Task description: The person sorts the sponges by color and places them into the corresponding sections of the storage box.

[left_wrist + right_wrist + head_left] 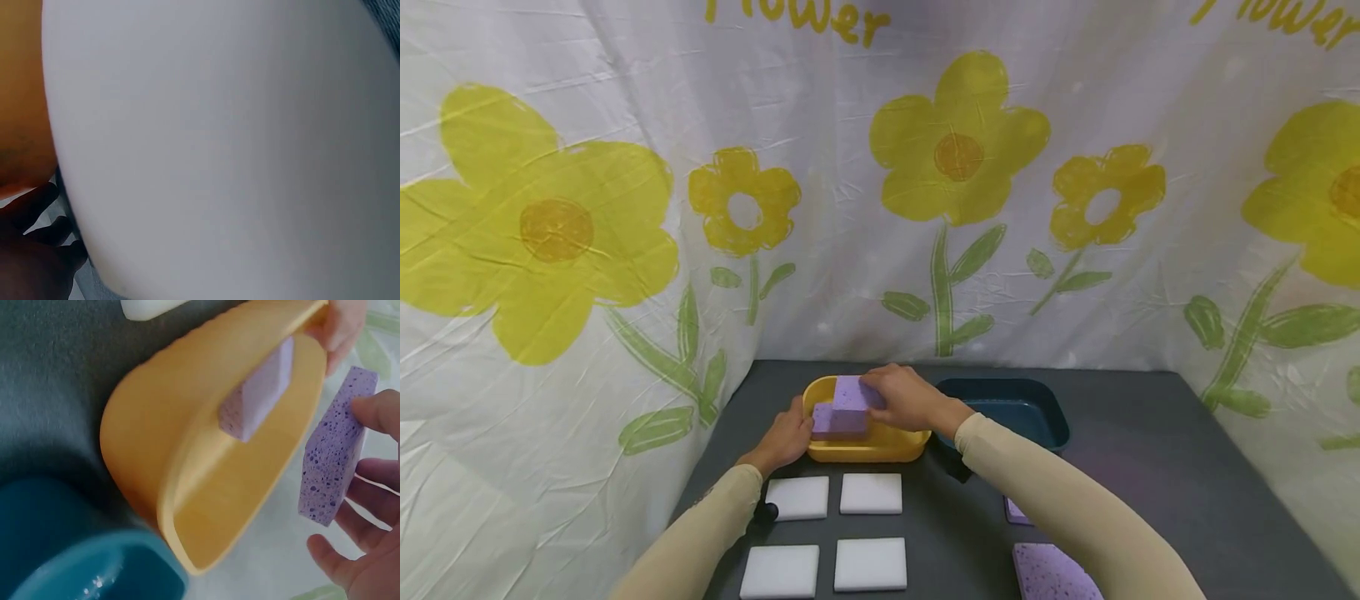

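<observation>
My right hand (910, 398) pinches a purple sponge (334, 450) between thumb and fingers, above the yellow basin (865, 453). Dark pores dot the sponge's broad face. Inside the basin, toward its left end, lies another purple sponge (262, 390). My left hand (786, 435) grips the basin's left end, its fingers at the rim in the right wrist view. In the left wrist view that hand shows dark at the lower left, close to the orange-looking basin wall (22, 94).
A dark teal basin (1037, 408) stands right of the yellow one. Several white pads (871, 565) lie in rows in front. Near my right forearm are purple sponges (1052, 573) on the dark table (1157, 467). A flower-printed curtain (835, 308) hangs behind.
</observation>
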A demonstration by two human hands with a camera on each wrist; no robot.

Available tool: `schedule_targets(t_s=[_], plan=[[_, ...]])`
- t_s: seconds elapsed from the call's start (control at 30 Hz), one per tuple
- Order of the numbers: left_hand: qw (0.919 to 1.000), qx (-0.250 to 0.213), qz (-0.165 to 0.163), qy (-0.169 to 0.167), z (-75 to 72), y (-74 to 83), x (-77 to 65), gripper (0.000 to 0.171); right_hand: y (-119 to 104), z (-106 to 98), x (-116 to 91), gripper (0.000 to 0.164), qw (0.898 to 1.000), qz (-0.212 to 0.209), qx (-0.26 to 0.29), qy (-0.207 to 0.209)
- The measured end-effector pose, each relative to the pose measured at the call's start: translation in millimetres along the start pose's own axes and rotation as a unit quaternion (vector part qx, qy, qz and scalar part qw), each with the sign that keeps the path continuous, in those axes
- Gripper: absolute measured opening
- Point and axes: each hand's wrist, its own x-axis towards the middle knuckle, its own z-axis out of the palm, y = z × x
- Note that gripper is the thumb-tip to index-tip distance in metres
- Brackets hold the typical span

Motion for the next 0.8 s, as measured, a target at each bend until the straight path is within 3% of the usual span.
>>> schedule_targets(t_s=[0.43,0.8], plan=[[0.9999,-0.009,0.006,0.004,1.9,-0.2,-0.4,0.051,-8.0,29.9,17.9,0.053,0.999,0.0,-0.03,-0.013],[0.9999,-0.01,-0.005,0.004,-0.4,2.9,-2.7,0.05,-9.9,38.8,28.6,0.052,0.999,0.03,-0.015,-0.018]])
